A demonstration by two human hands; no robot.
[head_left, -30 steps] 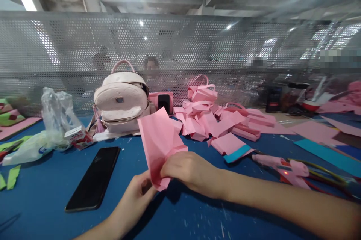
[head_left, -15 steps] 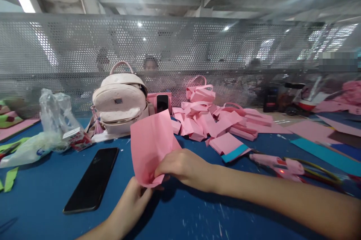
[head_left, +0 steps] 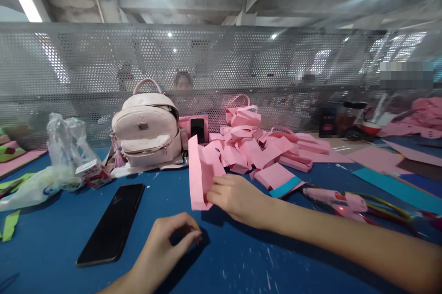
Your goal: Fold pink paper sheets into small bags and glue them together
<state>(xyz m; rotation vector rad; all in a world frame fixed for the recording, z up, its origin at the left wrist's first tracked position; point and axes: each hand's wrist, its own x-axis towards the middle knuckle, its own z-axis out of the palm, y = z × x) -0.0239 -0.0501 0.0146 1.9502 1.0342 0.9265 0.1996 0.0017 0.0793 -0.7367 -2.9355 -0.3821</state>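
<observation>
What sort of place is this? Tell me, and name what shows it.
Probably a shared craft workshop for paper goods: a heap of folded pink paper pieces on a blue worktable, a pink glue gun, and a perforated metal screen dividing workstations.

A folded pink paper piece [head_left: 201,175] stands nearly upright on its lower edge at the centre of the frame, on the blue tabletop. It is narrow and tall, creased lengthwise, its top corner pointing up and slightly left
</observation>
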